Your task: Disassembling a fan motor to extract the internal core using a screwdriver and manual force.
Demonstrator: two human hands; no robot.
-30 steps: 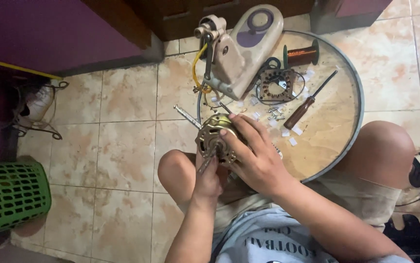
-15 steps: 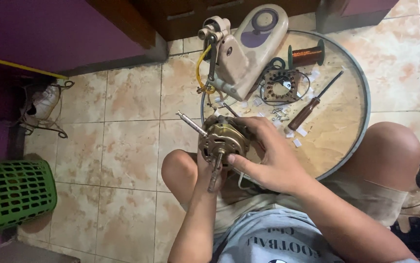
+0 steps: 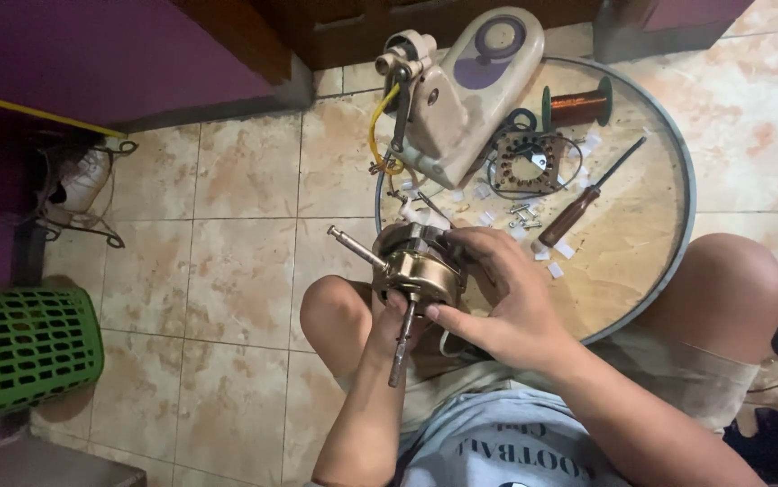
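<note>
Fan motor held over the lap at the round worktop's edge.

The left hand (image 3: pixel 387 317) grips the brass-coloured motor (image 3: pixel 418 266) from below, steel shaft jutting left; the right hand (image 3: pixel 506 302) clasps its side. Beyond lie a screwdriver (image 3: pixel 587 194) and the worktop (image 3: pixel 641 261).

No packages, labels, signs or screens show on the round wooden tray (image 3: pixel 641 261) or the tiled floor (image 3: pixel 227 261).

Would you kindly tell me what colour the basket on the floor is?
Green, seen in the head view: basket.
</note>
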